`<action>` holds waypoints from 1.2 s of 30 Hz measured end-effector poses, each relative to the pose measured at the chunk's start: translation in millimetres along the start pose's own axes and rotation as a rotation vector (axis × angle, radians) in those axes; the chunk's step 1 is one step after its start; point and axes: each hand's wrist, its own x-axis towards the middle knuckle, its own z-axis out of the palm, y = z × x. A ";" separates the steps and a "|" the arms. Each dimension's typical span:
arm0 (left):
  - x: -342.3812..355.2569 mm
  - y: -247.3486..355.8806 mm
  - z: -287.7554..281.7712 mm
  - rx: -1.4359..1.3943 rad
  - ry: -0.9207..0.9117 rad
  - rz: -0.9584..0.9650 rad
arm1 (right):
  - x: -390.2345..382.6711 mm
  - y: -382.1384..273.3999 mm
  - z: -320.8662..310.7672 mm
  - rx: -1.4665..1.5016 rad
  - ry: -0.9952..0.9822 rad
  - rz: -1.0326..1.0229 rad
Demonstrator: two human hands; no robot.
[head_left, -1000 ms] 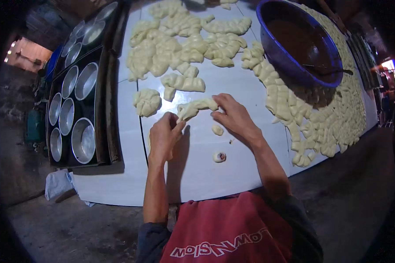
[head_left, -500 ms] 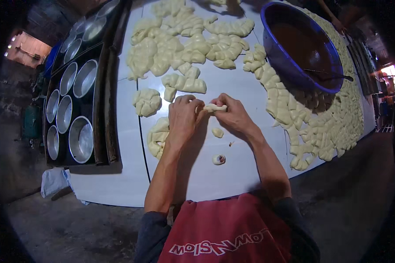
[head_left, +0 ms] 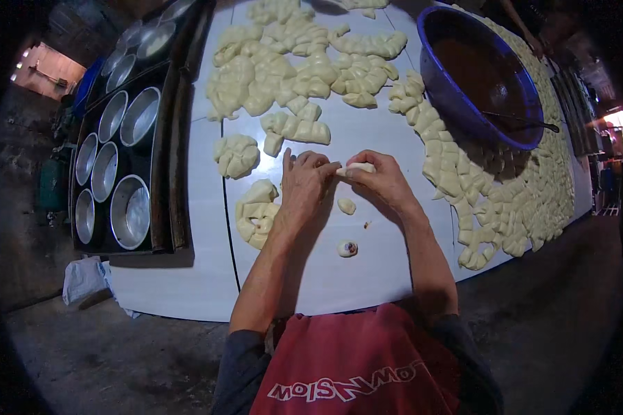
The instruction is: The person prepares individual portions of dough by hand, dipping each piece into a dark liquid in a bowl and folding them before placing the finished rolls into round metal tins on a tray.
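pale dough piece (head_left: 356,168) is now pinched between both hands, since the left hand (head_left: 304,183) has come over from the white table (head_left: 367,277) to meet the right hand (head_left: 381,181). looks like the shaping is underway, fingers (head_left: 329,168) of both hands closed on its ends, just above the small filled ball (head_left: 347,248).

A white table (head_left: 187,277) of joined panels carries heaps of pale cut dough pieces (head_left: 304,69) across its far side and a dense band of them (head_left: 505,200) along its right edge, with a large blue basin (head_left: 457,111) of brown filling among them. Nearer lie a small dough lump (head_left: 347,206), a filled dough ball (head_left: 347,248) and two separate clusters (head_left: 256,211). On the left stands a dark tray (head_left: 163,180) of round metal tins (head_left: 129,211).
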 end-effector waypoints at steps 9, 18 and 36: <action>4.7 27.2 1.4 -0.058 0.053 -0.082 | -41.8 -1.4 -41.9 0.599 0.158 -0.181; 18.8 72.6 -23.1 -0.687 -0.087 -0.119 | -60.0 13.0 -32.7 0.435 0.018 -0.080; 42.6 167.7 73.6 -1.396 0.385 -0.009 | -84.9 -43.6 -52.7 0.826 0.188 -0.300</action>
